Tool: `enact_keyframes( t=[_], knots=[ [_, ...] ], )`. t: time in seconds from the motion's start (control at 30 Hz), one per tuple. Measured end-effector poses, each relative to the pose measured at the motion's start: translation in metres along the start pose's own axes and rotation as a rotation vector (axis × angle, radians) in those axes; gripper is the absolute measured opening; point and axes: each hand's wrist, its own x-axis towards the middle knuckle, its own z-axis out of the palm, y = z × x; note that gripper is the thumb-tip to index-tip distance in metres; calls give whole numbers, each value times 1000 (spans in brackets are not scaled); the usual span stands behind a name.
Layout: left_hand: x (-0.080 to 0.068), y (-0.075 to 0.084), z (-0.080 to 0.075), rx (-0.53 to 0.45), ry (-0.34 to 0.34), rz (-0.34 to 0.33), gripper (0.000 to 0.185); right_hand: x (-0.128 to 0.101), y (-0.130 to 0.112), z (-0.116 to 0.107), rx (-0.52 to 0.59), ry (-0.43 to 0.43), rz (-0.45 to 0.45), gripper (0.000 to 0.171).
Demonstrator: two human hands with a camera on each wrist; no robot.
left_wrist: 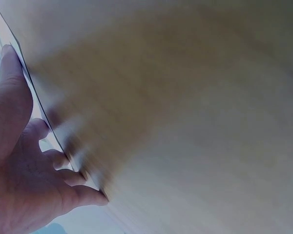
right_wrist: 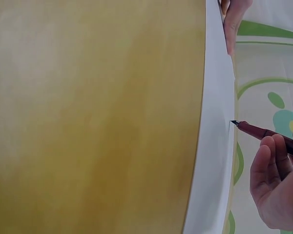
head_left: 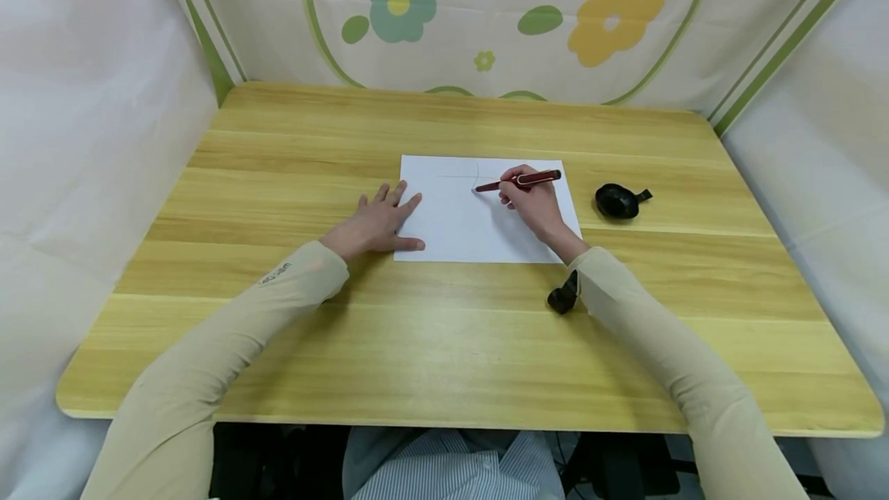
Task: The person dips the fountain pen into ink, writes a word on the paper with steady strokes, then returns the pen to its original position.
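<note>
Left hand flat on paper, right hand gripping pen

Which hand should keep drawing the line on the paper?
The right hand, probably. It grips the pen, whose tip sits on the paper. The left hand lies flat on the paper's edge, steadying it.

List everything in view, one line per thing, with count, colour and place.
sheet of paper: one, white with faint pencil-thin lines, middle of the table.
pen: one, dark red, tip on the paper.
small black object: one, black, right of the paper.
table: one, light wood.
backdrop: one, white with flowers and green stripes, behind the table.
left hand: one, flat on the paper's left edge.
right hand: one, grips the pen; black wrist device beside the sleeve.
</note>
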Motion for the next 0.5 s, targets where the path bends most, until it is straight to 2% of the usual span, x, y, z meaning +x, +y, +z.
enact_keyframes(
  t=[0.27, 0.5],
  knots=[
    [1, -1, -1, 3, -3, 0, 91, -2, 0, 1, -10, 0, 0, 17],
    [1, -1, 0, 0, -3, 4, 90, -4, 0, 1, -39, -3, -6, 14]
  ],
)
